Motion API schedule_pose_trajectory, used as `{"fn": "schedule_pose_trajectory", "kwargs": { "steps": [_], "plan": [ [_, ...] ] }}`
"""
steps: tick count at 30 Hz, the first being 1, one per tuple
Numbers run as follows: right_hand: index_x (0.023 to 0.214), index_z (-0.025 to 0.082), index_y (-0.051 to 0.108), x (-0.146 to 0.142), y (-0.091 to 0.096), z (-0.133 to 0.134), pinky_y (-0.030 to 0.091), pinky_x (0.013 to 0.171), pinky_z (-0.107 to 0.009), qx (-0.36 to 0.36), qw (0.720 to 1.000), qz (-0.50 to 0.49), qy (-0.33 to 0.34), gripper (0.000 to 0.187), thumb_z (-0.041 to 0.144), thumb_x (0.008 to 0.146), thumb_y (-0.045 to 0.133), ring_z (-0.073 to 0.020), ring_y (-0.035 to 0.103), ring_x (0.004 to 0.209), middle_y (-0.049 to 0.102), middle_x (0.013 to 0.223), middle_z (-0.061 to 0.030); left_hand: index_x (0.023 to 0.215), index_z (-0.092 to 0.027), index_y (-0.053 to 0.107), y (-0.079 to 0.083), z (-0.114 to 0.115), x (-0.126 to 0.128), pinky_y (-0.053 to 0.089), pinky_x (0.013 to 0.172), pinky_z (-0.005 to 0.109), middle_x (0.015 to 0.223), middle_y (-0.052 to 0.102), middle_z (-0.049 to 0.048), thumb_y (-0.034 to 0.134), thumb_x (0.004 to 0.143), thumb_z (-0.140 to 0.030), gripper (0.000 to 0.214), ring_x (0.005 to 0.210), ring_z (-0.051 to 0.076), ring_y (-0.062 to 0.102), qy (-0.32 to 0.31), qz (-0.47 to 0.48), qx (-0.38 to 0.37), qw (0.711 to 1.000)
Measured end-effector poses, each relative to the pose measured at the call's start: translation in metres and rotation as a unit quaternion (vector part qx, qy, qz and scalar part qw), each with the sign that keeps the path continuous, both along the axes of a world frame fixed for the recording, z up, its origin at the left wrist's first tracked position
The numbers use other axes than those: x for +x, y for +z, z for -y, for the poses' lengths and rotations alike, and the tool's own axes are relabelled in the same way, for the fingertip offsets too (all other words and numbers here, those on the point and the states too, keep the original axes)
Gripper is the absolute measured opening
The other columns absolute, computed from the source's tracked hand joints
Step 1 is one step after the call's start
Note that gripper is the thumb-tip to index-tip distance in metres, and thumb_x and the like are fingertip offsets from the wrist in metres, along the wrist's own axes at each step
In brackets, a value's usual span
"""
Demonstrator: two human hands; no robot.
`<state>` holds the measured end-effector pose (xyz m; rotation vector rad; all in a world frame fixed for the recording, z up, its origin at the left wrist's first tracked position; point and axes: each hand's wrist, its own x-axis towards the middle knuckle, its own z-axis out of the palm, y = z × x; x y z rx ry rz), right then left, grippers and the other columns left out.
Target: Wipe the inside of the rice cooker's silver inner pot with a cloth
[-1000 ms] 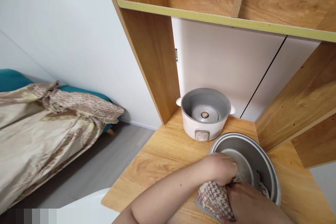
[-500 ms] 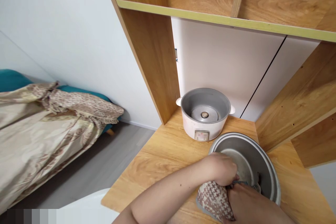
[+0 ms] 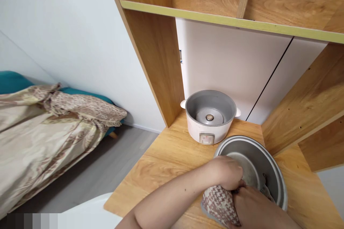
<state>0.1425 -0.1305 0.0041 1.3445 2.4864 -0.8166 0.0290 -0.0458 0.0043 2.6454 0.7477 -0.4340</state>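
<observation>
A grey metal inner pot (image 3: 270, 162) stands on the wooden counter (image 3: 163, 157) at the lower right. My left hand (image 3: 227, 173) is closed over the pot's near rim, gripping it together with a houndstooth-patterned cloth (image 3: 217, 204). My right hand (image 3: 255, 209) is closed on the same cloth and presses it down inside the pot. Behind them sits the white rice cooker body (image 3: 209, 116), lid off, with its heating plate showing.
A wooden shelf (image 3: 228, 19) runs overhead, with upright wooden panels (image 3: 158, 61) left and right of the niche. A bed with a patterned beige cover (image 3: 48, 128) lies at the left across grey floor. Something white and rounded (image 3: 88, 213) sits at the bottom edge.
My right hand shifts the cloth slightly inside the pot. My left hand, the pot and the cooker stay where they were.
</observation>
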Motion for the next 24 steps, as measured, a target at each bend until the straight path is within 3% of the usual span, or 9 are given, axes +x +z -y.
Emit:
{"fn": "schedule_pose_trajectory", "kwargs": {
  "steps": [4,13,24],
  "plan": [
    [0.092,0.016,0.075,0.0003,-0.0059,0.0017,0.048,0.080,-0.033,0.007,0.999,0.047,-0.001,0.023,0.029,0.078,0.062,-0.0291,0.073,0.089,0.080,0.096,-0.0151,0.107,-0.014,0.078,0.0001,0.0001,-0.0004,0.055,0.072,0.038,0.100,0.078,0.0167,0.046,0.095,-0.048,0.048,0.093,0.030,0.073,0.001,-0.003,-0.004,1.000],
    [0.096,0.013,0.077,-0.0047,0.0018,-0.0005,0.046,0.071,-0.033,-0.002,0.997,0.080,0.005,0.027,0.026,0.079,0.061,-0.0303,0.075,0.086,0.080,0.098,-0.0158,0.109,-0.015,0.077,0.0001,0.0001,0.0008,0.056,0.073,0.039,0.102,0.077,0.0167,0.046,0.096,-0.051,0.049,0.094,0.030,0.073,0.005,-0.013,-0.002,1.000],
    [0.088,0.018,0.071,-0.0015,-0.0005,0.0002,0.038,0.062,-0.031,0.021,0.999,0.034,0.020,0.017,0.024,0.075,0.061,-0.0239,0.071,0.075,0.080,0.091,-0.0100,0.105,-0.016,0.078,0.0013,0.0011,0.0005,0.057,0.074,0.039,0.100,0.078,0.0167,0.048,0.096,-0.049,0.046,0.093,0.029,0.074,0.015,0.000,-0.002,1.000]
  ]
}}
